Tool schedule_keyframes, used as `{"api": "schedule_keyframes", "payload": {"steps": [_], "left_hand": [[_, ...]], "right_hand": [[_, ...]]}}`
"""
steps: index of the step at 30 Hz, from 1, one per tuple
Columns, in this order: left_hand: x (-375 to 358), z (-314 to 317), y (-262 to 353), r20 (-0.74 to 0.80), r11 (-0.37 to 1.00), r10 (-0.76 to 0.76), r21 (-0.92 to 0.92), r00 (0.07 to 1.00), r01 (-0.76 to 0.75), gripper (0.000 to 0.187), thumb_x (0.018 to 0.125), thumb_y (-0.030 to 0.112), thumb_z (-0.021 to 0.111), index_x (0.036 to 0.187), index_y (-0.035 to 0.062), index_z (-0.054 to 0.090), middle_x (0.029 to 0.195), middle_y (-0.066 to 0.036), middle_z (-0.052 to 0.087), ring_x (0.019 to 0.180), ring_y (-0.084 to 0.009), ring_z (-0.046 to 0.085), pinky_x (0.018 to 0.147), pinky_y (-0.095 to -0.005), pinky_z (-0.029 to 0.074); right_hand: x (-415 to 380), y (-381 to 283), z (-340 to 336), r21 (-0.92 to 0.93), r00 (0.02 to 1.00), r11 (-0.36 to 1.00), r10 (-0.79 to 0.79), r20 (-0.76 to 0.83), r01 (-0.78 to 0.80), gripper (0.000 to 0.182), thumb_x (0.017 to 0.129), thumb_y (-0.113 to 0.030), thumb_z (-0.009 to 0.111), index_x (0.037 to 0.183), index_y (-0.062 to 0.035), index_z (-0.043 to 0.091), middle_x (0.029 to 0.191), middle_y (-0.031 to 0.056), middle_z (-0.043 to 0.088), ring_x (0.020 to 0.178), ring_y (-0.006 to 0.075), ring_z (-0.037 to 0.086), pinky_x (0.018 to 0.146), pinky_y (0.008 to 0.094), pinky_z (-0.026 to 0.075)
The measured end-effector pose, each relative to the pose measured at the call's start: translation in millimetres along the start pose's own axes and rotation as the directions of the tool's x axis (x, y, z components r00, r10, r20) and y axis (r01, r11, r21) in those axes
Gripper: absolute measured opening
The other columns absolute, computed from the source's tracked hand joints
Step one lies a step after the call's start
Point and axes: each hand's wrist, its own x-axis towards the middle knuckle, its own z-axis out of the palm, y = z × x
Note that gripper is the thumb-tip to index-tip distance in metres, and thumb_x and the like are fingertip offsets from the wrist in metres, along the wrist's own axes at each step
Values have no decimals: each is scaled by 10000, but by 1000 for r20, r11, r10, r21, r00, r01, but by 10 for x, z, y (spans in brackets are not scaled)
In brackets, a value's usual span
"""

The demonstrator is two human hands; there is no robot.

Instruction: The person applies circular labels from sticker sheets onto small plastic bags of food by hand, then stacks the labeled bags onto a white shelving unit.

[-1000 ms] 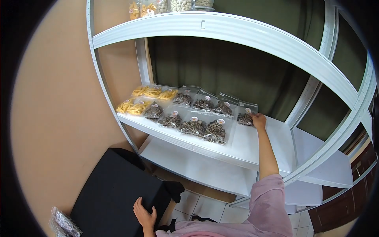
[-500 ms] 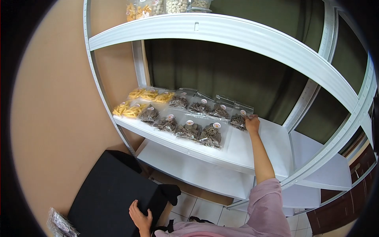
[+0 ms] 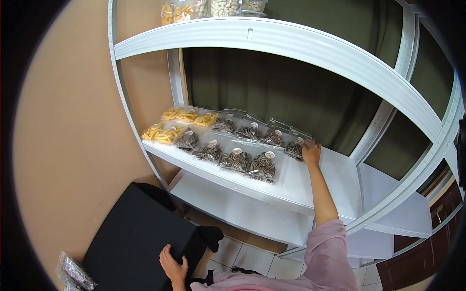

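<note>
On the right part of the middle shelf point(image 3: 296, 186), my right hand point(image 3: 312, 152) has its fingers closed on the right edge of a clear bag of dark striped snacks point(image 3: 294, 151). That bag lies at the end of the back row, its label partly beside my fingertips. To its left are several similar bags, including one striped snack bag point(image 3: 262, 169) in the front row. Yellow stick snacks in bags point(image 3: 168, 135) fill the left end. My left hand point(image 3: 173, 266) rests with fingers spread on a black cloth-covered surface point(image 3: 141, 237).
An upper shelf beam point(image 3: 252, 34) crosses above my right arm, with snack packs and tubs point(image 3: 224, 7) on it. A lower shelf point(image 3: 242, 213) sits beneath. Metal uprights point(image 3: 400, 189) stand at the right. More packed bags point(image 3: 75, 274) lie at the lower left.
The view has shifted slightly. My right hand stays at the same bag, whose upper part now leans lower and farther back. My left hand has not visibly moved.
</note>
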Motion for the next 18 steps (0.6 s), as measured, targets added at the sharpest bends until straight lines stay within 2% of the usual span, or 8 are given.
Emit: {"api": "schedule_keyframes", "payload": {"steps": [2,6,8,9,12,14,17,18], "left_hand": [[4,3,1,-3,1000,0,-7,1000,0,578,567,94,621,1100,0,418,1108,-140,469,1062,-295,420,921,-378,304],[6,7,-6,1,1000,-2,-5,1000,2,573,565,87,622,1095,2,421,1106,-138,471,1061,-294,421,920,-379,306],[6,4,-6,4,1000,-5,-7,1000,5,571,564,86,622,1092,3,422,1106,-137,470,1061,-293,422,920,-379,307],[8,-1,3,4,1000,-7,-7,1000,7,570,563,85,623,1090,4,423,1105,-137,471,1061,-292,422,919,-380,308],[10,-15,16,2,1000,-9,-4,1000,9,571,562,84,625,1090,4,422,1101,-137,472,1061,-292,422,918,-380,309],[14,-11,11,-3,1000,-12,-5,1000,12,574,561,84,626,1091,4,420,1100,-138,472,1061,-292,422,917,-381,309],[22,-15,-15,-4,1000,-17,-20,1000,17,585,561,90,633,1098,8,417,1101,-139,472,1061,-294,422,917,-379,309],[31,-35,-5,10,997,-22,-72,1000,22,589,559,95,641,1098,10,417,1103,-141,472,1061,-296,422,916,-378,308]], "right_hand": [[49,32,-13,-34,992,996,80,95,-77,280,706,-205,587,961,-91,611,1020,195,556,965,316,515,834,385,422],[178,167,117,-65,987,991,120,107,-114,270,704,-202,584,956,-104,605,975,143,584,957,294,528,822,388,431],[124,-57,-16,-73,938,944,329,109,-323,277,706,-202,577,971,-123,587,935,136,596,937,287,543,818,384,435],[118,-93,-36,-72,938,944,328,112,-322,277,706,-202,577,971,-123,587,935,136,596,937,287,543,818,384,435],[96,-157,-23,-66,924,932,363,120,-357,311,714,-233,572,1010,-142,556,1031,152,544,994,295,506,829,417,421],[76,-203,21,-103,922,919,386,30,-381,354,712,-267,575,1047,-158,533,1131,143,458,1066,317,437,853,461,384],[102,-165,113,-40,905,904,425,-22,-425,399,708,-320,580,1072,-169,518,1178,119,398,1113,332,373,861,493,351],[101,-145,108,-48,917,917,394,-55,-397,422,701,-340,585,1078,-162,516,1171,121,409,1114,323,375,857,498,349]]}}
